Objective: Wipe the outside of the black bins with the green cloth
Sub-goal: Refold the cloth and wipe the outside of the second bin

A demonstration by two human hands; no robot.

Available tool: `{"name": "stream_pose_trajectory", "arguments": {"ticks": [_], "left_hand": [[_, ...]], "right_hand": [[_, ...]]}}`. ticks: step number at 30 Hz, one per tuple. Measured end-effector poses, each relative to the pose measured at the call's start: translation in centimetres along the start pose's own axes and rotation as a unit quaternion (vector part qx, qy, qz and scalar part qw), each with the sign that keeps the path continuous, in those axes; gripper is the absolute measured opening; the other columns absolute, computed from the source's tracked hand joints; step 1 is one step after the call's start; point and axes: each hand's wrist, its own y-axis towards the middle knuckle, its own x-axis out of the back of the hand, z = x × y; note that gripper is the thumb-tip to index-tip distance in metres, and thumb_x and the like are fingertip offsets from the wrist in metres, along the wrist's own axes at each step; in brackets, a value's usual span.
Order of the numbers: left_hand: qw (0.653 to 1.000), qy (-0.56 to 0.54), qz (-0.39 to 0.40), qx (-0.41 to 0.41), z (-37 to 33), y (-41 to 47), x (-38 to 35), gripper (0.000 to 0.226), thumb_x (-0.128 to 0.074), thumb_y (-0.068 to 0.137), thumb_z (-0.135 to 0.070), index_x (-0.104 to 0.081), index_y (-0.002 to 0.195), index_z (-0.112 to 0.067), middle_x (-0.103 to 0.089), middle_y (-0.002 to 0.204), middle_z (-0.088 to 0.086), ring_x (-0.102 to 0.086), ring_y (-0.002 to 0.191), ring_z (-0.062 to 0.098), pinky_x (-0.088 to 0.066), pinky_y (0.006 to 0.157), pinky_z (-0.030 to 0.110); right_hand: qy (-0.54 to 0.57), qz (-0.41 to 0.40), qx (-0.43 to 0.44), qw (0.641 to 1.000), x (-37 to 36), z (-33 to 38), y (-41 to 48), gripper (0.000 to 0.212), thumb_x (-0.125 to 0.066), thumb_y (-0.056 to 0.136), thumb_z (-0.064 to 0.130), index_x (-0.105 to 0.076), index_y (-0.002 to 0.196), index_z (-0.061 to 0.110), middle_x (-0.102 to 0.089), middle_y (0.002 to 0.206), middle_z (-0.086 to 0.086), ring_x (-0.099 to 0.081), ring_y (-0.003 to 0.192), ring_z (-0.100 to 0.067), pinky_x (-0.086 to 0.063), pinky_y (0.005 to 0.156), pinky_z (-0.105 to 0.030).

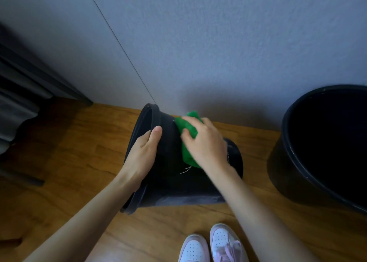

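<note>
Black round plastic bin (168, 152): my left hand (143, 154) gripped its rim, my right hand (206, 144) clutched the green fuzzy cloth (188, 128); firm overlapping strokes seemed wise.

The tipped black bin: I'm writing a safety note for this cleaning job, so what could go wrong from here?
1. The tipped bin is round and steadied by the left hand at its rim. A hard push from the right hand might roll it toward the wall.
2. What look like loose threads hang below the green cloth and could snag or shed.
</note>
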Motion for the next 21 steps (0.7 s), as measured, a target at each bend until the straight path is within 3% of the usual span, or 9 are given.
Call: {"name": "stream_pose_trajectory", "arguments": {"ticks": [3,7,9,12,16,18,21], "left_hand": [[1.000,0.000,0.003,-0.006,0.4,-0.5,0.4,0.034,-0.029,0.099,-0.040,-0.060,0.090,-0.029,-0.066,0.095,-0.007,-0.060,0.093,0.007,-0.045,0.081,0.025],[0.999,0.014,0.013,-0.032,0.3,-0.7,0.3,0.037,-0.028,0.099,-0.039,-0.062,0.088,-0.029,-0.068,0.090,-0.010,-0.063,0.082,-0.002,-0.042,0.071,0.016],[0.999,0.021,0.019,-0.039,0.2,-0.6,0.3,0.037,-0.028,0.099,-0.039,-0.062,0.088,-0.027,-0.068,0.090,-0.008,-0.063,0.082,-0.002,-0.041,0.070,0.015],[0.999,0.022,0.019,-0.041,0.1,-0.5,0.2,0.036,-0.028,0.099,-0.039,-0.061,0.088,-0.028,-0.067,0.092,-0.007,-0.061,0.086,0.002,-0.040,0.069,0.014],[0.998,0.025,0.026,-0.044,-0.1,-0.5,-0.3,0.041,-0.030,0.098,-0.039,-0.063,0.093,-0.015,-0.067,0.096,0.005,-0.062,0.089,0.010,-0.042,0.070,0.018],[0.998,0.030,0.020,-0.048,0.0,-0.5,-0.4,0.047,-0.032,0.098,-0.039,-0.061,0.097,-0.002,-0.064,0.098,0.020,-0.062,0.090,0.025,-0.043,0.071,0.026],[0.998,0.028,0.022,-0.044,0.0,-0.6,-0.2,0.048,-0.033,0.098,-0.039,-0.060,0.099,0.001,-0.063,0.099,0.025,-0.061,0.096,0.036,-0.048,0.079,0.042]], "right_hand": [[-0.055,0.024,-0.106,0.993,0.6,-5.4,1.4,0.035,-0.049,0.091,0.033,-0.055,0.125,0.037,-0.055,0.125,-0.002,-0.055,0.111,-0.028,-0.041,0.080,-0.030],[-0.055,0.045,-0.235,0.969,2.0,-12.0,1.5,0.036,-0.046,0.094,0.027,-0.055,0.129,0.025,-0.054,0.129,-0.012,-0.053,0.114,-0.032,-0.041,0.085,-0.030],[-0.064,0.045,-0.252,0.965,2.1,-13.2,1.0,0.037,-0.046,0.094,0.027,-0.054,0.129,0.023,-0.054,0.128,-0.014,-0.052,0.114,-0.034,-0.042,0.089,-0.033],[-0.059,0.008,-0.201,0.978,1.7,-11.2,0.4,0.037,-0.051,0.091,0.026,-0.056,0.127,0.025,-0.053,0.125,-0.012,-0.053,0.112,-0.033,-0.038,0.093,-0.035],[-0.004,-0.022,-0.077,0.997,1.2,-3.1,0.1,0.039,-0.057,0.084,0.032,-0.058,0.123,0.033,-0.057,0.118,-0.005,-0.056,0.107,-0.027,-0.040,0.082,-0.030],[0.034,-0.026,-0.001,0.999,0.8,1.1,-0.4,0.041,-0.056,0.084,0.032,-0.055,0.125,0.031,-0.054,0.117,-0.003,-0.055,0.103,-0.023,-0.039,0.078,-0.027],[0.076,-0.022,0.042,0.996,0.2,3.4,-0.5,0.042,-0.055,0.085,0.031,-0.054,0.127,0.031,-0.053,0.117,-0.003,-0.054,0.103,-0.022,-0.045,0.080,-0.030]]}}
